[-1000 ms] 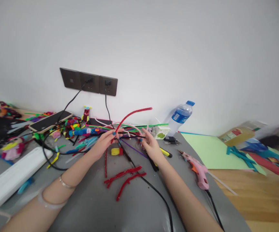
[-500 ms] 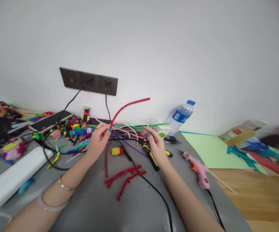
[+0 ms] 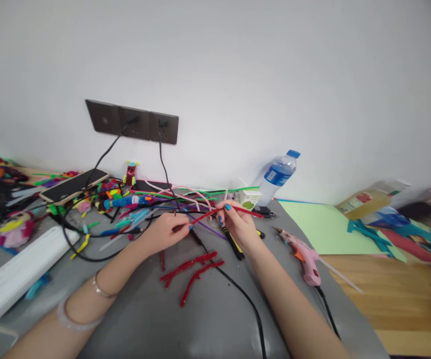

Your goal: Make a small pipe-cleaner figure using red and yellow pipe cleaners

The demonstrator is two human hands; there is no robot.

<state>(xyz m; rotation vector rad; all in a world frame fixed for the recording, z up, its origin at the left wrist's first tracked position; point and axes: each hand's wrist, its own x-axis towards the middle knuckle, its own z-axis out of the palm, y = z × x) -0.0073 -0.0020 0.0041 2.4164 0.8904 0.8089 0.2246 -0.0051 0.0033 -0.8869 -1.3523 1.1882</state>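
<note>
A long red pipe cleaner (image 3: pixel 205 216) stretches between my two hands above the grey table. My left hand (image 3: pixel 168 232) pinches its left end between thumb and fingers. Farther along, my right hand (image 3: pixel 235 219) grips it, and the free end sticks out to the right past the fingers. Below lie bent, joined red pipe cleaner pieces (image 3: pixel 189 267) and a separate branching red piece (image 3: pixel 200 280). Yellow-and-black pliers (image 3: pixel 233 245) rest under my right hand, partly hidden by it.
A pink glue gun (image 3: pixel 305 257) lies at right, its cord running forward. Behind stands a water bottle (image 3: pixel 278 174). A white power strip (image 3: pixel 21 271), a phone (image 3: pixel 75 186) and heaped pipe cleaners crowd the left. Black cables cross the table. Green paper (image 3: pixel 308 224) lies far right.
My right hand has closed on the red pipe cleaner, which was held only by my left hand with its end curving upward. My left hand has lowered, and the pipe cleaner now lies nearly level.
</note>
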